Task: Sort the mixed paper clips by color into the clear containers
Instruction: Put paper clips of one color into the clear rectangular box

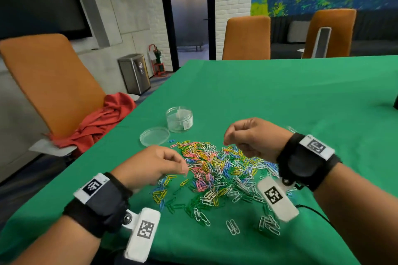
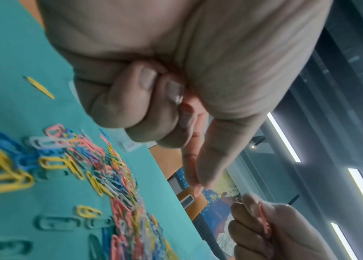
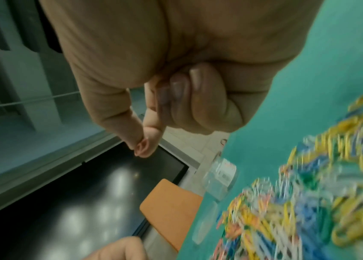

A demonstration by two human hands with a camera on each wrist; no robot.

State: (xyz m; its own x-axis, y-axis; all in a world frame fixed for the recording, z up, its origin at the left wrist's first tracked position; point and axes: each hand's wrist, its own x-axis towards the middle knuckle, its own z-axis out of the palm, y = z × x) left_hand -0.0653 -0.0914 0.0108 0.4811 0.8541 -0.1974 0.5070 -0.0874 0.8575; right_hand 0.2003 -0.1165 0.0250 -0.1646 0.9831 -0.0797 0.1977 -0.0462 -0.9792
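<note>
The left hand's [image 1: 148, 165] thumb and forefinger [image 2: 207, 168] are pressed together at the tips, with something thin and pink showing between them in the left wrist view, seemingly a pink paper clip [image 2: 190, 168], though blur makes it hard to be sure. Its other fingers are curled tight into the palm. The right hand [image 1: 251, 135] is likewise curled; its thumb and forefinger [image 3: 142, 147] meet at the tips, and the left wrist view shows a pink paper clip [image 2: 265, 223] pinched in that hand. Both hands hover just above the pile of mixed paper clips [image 1: 217, 170], the left at its near-left edge, the right over its far-right part.

The pile spreads over the green tablecloth [image 1: 280, 97] in pink, yellow, blue, green and white; a few white clips [image 1: 232, 226] lie apart on the near side. Just beyond the pile stands a clear round container [image 1: 179, 119], upright and open, with a label on its wall. Its clear lid [image 1: 154, 136] lies flat beside it, to the near left. Each wrist wears a black strap with white coded tags.

An orange chair [image 1: 49, 79] stands left of the table with a red cloth [image 1: 101, 120] draped over its seat.
</note>
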